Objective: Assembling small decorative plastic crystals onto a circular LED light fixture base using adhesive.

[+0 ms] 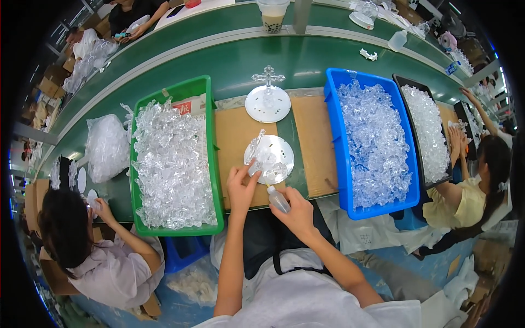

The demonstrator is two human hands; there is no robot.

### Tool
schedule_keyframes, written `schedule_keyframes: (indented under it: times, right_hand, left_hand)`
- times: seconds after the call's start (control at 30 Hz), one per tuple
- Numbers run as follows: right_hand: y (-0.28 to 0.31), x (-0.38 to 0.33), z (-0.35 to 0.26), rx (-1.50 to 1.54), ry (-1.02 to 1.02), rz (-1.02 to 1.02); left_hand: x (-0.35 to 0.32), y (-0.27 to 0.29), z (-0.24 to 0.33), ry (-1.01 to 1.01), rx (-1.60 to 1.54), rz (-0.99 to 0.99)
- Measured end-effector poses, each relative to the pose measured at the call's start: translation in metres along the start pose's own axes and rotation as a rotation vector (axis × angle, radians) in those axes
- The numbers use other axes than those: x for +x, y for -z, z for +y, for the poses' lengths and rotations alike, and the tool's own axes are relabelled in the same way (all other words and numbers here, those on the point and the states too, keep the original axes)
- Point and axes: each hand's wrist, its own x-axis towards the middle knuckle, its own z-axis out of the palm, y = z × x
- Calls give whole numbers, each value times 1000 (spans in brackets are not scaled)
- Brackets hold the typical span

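Note:
My left hand (240, 187) pinches a clear plastic piece (255, 166) at the near left side of a round silvery disc (281, 147). The piece's exact shape is hard to make out against the shiny disc. In my right hand (299, 212) is a small translucent squeeze bottle (279, 200), tilted with its nozzle toward the disc's near edge. Just beyond lies a second round disc (276, 113), and on it stands a clear ornate cross (268, 76). Brown cardboard (233, 131) lies under the work area.
To the left, a green bin (220, 205) holds many clear plastic parts; a blue bin (411, 188) to the right holds more. Beyond it is a black tray (403, 81). A plastic bag (106, 147) sits far left. A drink cup (273, 15) stands ahead. Co-workers sit on both sides.

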Motion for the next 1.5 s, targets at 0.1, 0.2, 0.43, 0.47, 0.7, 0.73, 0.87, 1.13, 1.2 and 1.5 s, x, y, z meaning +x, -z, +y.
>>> schedule_keyframes:
  times: [0.1, 0.2, 0.43, 0.47, 0.7, 0.73, 0.87, 1.13, 1.2, 1.5]
  right_hand:
    - [-5, 6, 1, -29, 0, 10]
    - [-5, 9, 1, -53, 9, 9]
    - [-8, 11, 2, -69, 19, 13]
    - [-8, 11, 1, -68, 20, 14]
    - [1, 12, 1, -30, 49, -19]
    - [5, 10, 0, -12, 52, -44]
    - [35, 20, -4, 15, -55, 147]
    - [11, 109, 50, 221, 25, 407]
    - [5, 116, 52, 253, 15, 393]
    - [15, 98, 64, 173, 21, 236]
  left_hand:
    - [9, 0, 1, -121, -12, -111]
    - [12, 2, 3, -78, 67, -184]
    - [11, 4, -1, 4, -34, -185]
    - [11, 5, -1, 0, -24, -185]
    - [10, 1, -1, -16, 38, -196]
    - [8, 1, -2, -15, 9, -186]
    - [5, 0, -9, 41, -30, -175]
    - [1, -7, -15, -10, -20, -142]
    - [-1, -5, -18, 14, -30, -143]
    - [-30, 1, -9, 16, 71, -66]
